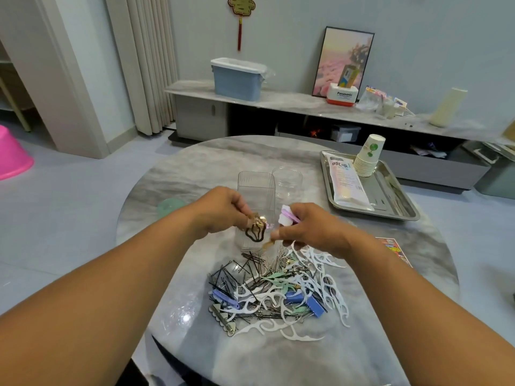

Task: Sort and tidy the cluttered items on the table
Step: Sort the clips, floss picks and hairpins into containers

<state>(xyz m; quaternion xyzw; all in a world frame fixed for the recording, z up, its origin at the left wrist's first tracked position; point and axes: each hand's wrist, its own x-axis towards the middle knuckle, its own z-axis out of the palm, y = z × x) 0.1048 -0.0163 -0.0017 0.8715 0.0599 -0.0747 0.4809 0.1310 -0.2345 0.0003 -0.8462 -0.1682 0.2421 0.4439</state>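
Pile (276, 291) (black pins, white floss picks) tangled.

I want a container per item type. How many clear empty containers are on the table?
2. A square clear container stands just beyond the left hand; a round clear jar stands beside it, beyond the right hand. The hands hide their lower parts.

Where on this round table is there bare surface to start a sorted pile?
Bare marble lies left of the clutter pile, toward the green lid, and behind the two clear containers. The right side is crowded by the steel tray. Both hands hover mid-table.
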